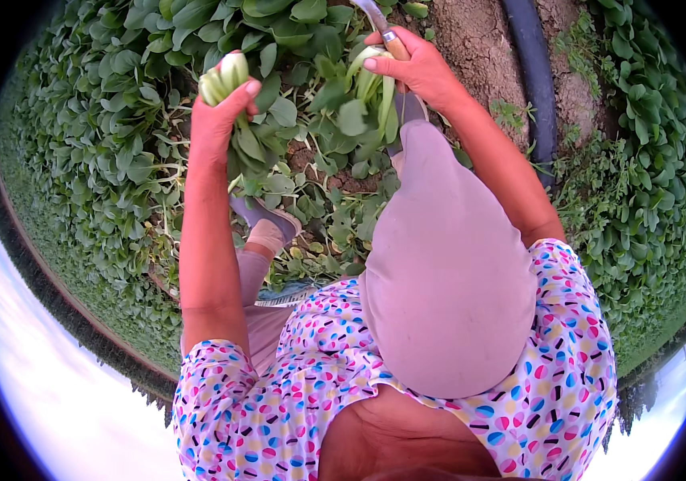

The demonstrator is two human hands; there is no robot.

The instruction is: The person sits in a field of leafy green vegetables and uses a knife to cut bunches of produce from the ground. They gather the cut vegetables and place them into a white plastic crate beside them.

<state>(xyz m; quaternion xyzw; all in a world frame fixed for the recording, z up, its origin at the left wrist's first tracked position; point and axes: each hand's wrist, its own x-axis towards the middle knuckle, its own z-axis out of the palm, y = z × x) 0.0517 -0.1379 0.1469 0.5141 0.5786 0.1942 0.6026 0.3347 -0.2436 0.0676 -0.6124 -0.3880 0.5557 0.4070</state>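
Note:
My left hand (223,117) is closed around a bunch of bok choy (233,71). Its pale cut bases point up past the thumb, and the green leaves hang below the fist. In my right hand (424,69) is a sickle with a wooden handle (396,47). Its curved metal blade (372,12) runs up to the top edge of the view, where the tip is cut off. The same hand also grips a bok choy plant (373,81) under the thumb, its pale stalks and leaves drooping. The two hands are apart, both above low leaves.
Dense leafy greens (102,114) grow on the left, and another row (661,174) on the right. A black hose (535,78) lies along bare soil (475,54). Loose leaves (319,225) cover the ground by my shoe (274,219). My bent knee (445,240) rises between the arms.

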